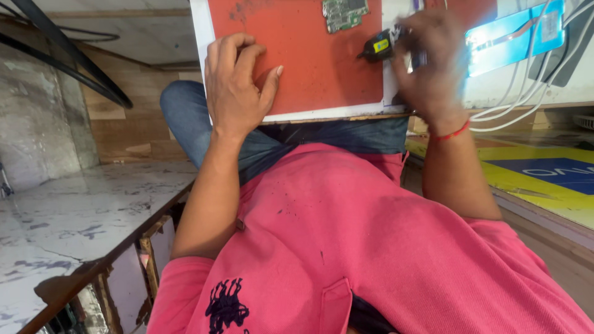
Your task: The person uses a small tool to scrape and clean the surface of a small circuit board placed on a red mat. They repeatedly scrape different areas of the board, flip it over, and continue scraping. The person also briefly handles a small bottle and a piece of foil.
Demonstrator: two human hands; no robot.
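Just black tool [378, 46] in right grip [427, 62]

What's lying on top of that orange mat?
On the orange mat lie a green circuit board near its far edge and the left hand, resting flat. The right hand grips a small black tool at its edge, hiding whatever is beneath.

Bright, even daylight fills the view, with only soft shadows under the arms. A lit blue panel [513, 36] glares to white at its left end, and the right hand [430, 62] is motion-blurred
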